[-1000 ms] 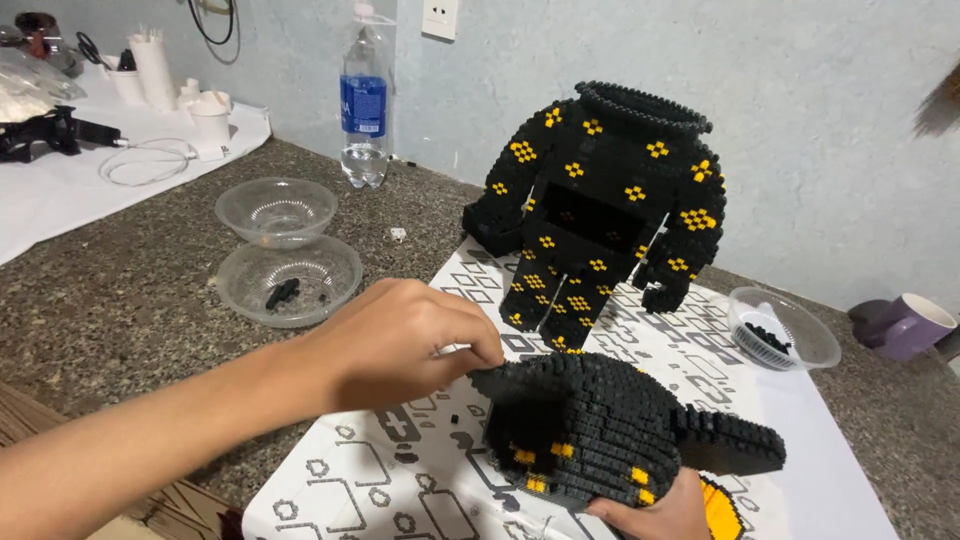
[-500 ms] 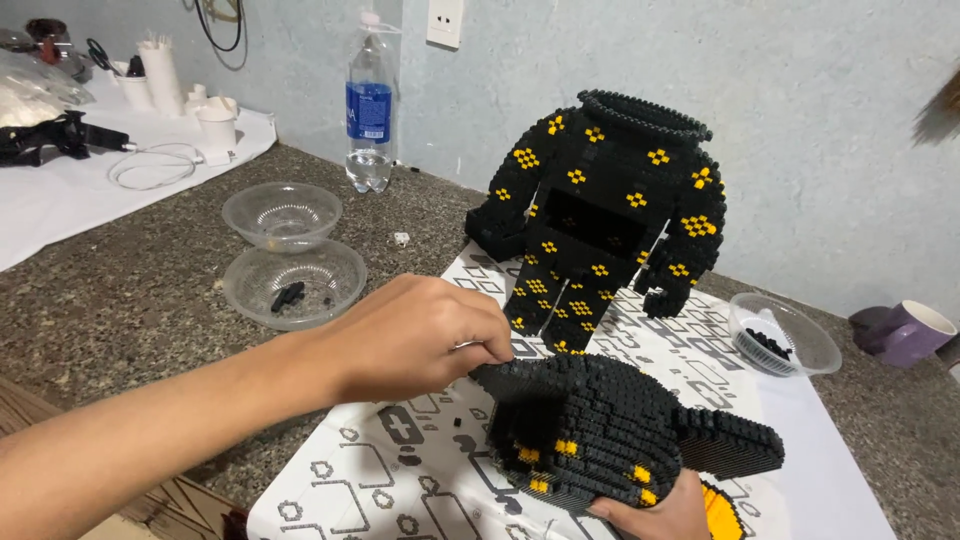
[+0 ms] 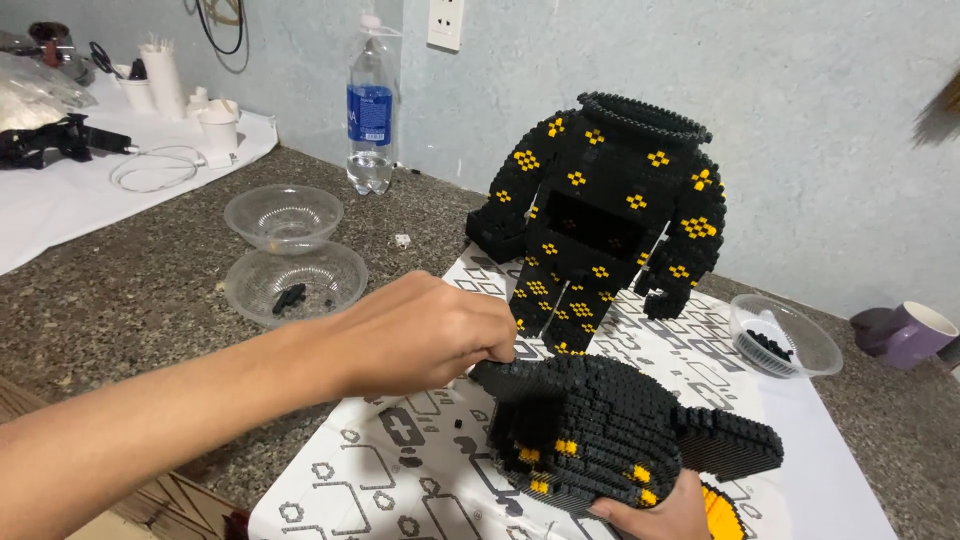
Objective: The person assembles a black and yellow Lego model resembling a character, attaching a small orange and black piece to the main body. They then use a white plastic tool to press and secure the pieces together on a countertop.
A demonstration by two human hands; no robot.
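The left hand [image 3: 430, 335] stays pinched on the black brick head's [image 3: 600, 430] top edge, barely shifted; the right hand [image 3: 655, 512] still grips it underneath.

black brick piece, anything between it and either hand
Nothing visible. The left hand already pinches the top edge of the black brick piece, and the right hand grips it from below. The brick figure stands behind, apart.

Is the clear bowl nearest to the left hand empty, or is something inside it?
Not empty. The clear bowl beside the left hand holds a few small black pieces at its bottom; most of the bottom shows bare.
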